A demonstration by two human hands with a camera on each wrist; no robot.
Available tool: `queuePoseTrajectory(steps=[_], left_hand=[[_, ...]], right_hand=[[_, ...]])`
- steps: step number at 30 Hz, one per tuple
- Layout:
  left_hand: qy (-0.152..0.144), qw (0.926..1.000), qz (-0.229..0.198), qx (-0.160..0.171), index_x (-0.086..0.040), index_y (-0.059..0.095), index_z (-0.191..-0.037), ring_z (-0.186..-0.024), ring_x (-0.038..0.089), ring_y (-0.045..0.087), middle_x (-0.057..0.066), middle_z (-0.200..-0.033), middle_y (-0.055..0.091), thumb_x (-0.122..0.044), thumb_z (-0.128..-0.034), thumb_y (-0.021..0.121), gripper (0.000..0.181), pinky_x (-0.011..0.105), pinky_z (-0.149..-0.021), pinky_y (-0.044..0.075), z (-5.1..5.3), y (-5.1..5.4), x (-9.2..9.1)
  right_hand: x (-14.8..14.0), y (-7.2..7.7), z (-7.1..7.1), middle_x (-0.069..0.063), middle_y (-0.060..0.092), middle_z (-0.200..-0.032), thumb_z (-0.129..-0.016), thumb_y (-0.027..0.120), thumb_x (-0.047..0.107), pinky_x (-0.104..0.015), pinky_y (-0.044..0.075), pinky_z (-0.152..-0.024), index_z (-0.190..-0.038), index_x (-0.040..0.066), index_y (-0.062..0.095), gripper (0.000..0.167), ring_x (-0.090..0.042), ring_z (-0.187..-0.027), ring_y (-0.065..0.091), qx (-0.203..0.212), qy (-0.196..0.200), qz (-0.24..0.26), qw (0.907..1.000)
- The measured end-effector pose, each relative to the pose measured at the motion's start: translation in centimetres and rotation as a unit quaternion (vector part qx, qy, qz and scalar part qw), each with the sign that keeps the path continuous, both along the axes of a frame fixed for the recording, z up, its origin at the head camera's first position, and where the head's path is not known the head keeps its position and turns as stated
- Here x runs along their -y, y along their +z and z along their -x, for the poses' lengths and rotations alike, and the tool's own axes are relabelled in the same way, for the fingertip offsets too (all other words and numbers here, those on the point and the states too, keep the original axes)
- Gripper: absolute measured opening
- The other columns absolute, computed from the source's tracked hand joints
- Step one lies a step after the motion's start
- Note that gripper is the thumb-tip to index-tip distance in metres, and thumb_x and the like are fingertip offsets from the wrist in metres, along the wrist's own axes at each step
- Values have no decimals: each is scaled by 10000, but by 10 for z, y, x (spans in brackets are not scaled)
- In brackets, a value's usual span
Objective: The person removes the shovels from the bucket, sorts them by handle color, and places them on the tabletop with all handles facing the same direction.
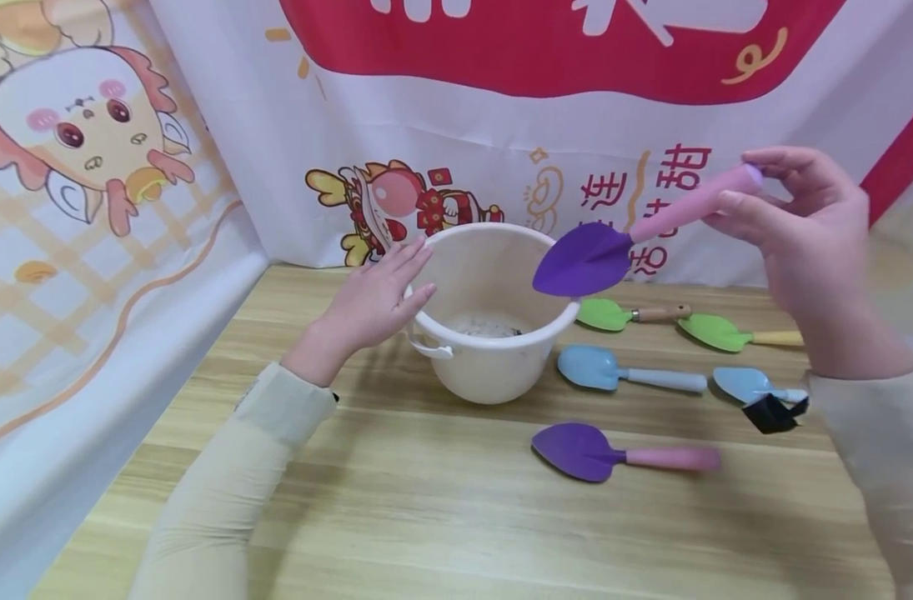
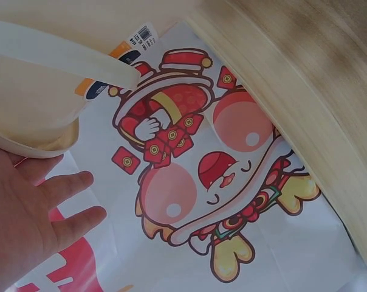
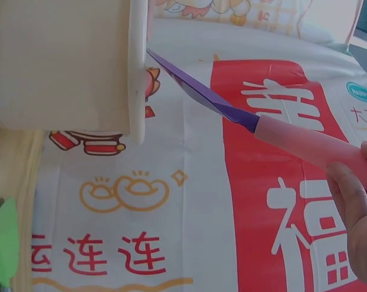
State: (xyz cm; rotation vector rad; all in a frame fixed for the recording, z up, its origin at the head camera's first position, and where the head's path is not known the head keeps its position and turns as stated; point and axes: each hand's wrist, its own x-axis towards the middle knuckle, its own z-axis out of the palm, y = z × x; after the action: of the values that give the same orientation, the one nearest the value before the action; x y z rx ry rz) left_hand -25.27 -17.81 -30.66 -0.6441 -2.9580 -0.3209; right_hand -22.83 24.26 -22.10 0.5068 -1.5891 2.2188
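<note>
A cream plastic bucket [image 1: 494, 367] stands upright on the wooden table. My left hand [image 1: 377, 292] rests on its left rim with fingers straight and spread; in the left wrist view the left hand [image 2: 31, 213] lies against the rim beside the white handle [image 2: 62, 52]. My right hand [image 1: 809, 225] grips the pink handle of a purple-bladed trowel [image 1: 587, 258] by its end, the blade tilted down over the bucket's right rim. The right wrist view has the same trowel [image 3: 202, 97] with its tip at the rim. Dark bits lie on the bucket's floor.
Right of the bucket lie two green trowels [image 1: 606, 315] [image 1: 719, 332], two blue trowels [image 1: 587, 368] [image 1: 741, 383] and a second purple trowel [image 1: 576, 452] nearer the front. A printed cloth [image 1: 456, 133] hangs behind the table. A black strap [image 1: 775, 414] dangles from the right sleeve.
</note>
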Motion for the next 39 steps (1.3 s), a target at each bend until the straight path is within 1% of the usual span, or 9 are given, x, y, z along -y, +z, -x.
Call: queuePoseTrajectory(steps=[4,8,11,16,24,28,31,35,39], left_hand=[[13,10000,-2,10,-189,206,-1653,-1567,283,73,-28,-1709,79,-549,-1077,340,692,663,-1193,159,0,3,0],[18,10000,39,1,-185,209,-1653,-1566,289,81,-25,-1709,84,-580,-1071,311,710,669,-1189,169,-1,5,0],[29,10000,67,11,-189,205,-1654,-1566,287,79,-27,-1710,82,-606,-1065,283,725,666,-1189,172,-1,5,0],[32,10000,77,-3,-188,207,-1653,-1566,288,84,-27,-1710,85,-594,-1068,293,717,666,-1189,175,-1,5,0],[45,10000,48,17,-184,215,-1652,-1565,288,87,-31,-1710,79,-563,-1075,324,699,666,-1188,177,-2,5,0],[39,10000,41,6,-188,213,-1652,-1566,284,85,-35,-1710,77,-543,-1079,341,686,666,-1188,178,-2,4,0],[41,10000,46,11,-193,210,-1653,-1567,278,81,-40,-1710,74,-554,-1077,329,690,664,-1189,176,-1,3,-1],[30,10000,17,46,-192,212,-1652,-1567,279,77,-39,-1710,73,-555,-1076,333,692,665,-1190,171,-1,3,-1],[37,10000,7,37,-181,213,-1651,-1566,287,81,-33,-1710,70,-531,-1081,349,683,663,-1193,165,-1,2,-1]], right_hand=[[-10,-1,-1,-179,551,-1188,-898,716,-94,-322,576,-790,-1268,-93,631,380,-249,-1046,668,13,-251,176,9995],[-19,-3,-2,-167,555,-1215,-898,720,-87,-312,579,-796,-1272,-83,632,384,-244,-1089,635,94,-420,313,9986],[-25,-4,-5,-141,558,-1231,-899,731,-64,-288,573,-819,-1279,-48,639,391,-225,-1113,616,245,-670,295,9970],[-36,-7,-6,-115,560,-1242,-893,744,-46,-265,568,-831,-1285,-2,643,407,-201,-1136,592,460,-1027,310,9932],[-54,-14,-2,-125,528,-1227,-898,701,-105,-287,573,-829,-1246,-29,629,363,-210,-1124,562,329,-1007,658,9922],[-64,-21,-2,-103,513,-1237,-915,677,-110,-263,569,-833,-1244,7,621,353,-198,-1137,540,421,-1131,663,9905],[-71,-28,-3,-101,519,-1204,-937,655,-102,-240,571,-818,-1213,19,625,303,-201,-1087,554,410,-1202,611,9900],[-80,-39,-6,-114,530,-1125,-965,604,-112,-236,587,-771,-1164,0,621,229,-207,-975,610,297,-1082,649,9916],[-86,-49,-9,-118,542,-1082,-972,601,-104,-229,585,-760,-1154,-4,623,209,-196,-924,673,321,-1069,610,9919]])
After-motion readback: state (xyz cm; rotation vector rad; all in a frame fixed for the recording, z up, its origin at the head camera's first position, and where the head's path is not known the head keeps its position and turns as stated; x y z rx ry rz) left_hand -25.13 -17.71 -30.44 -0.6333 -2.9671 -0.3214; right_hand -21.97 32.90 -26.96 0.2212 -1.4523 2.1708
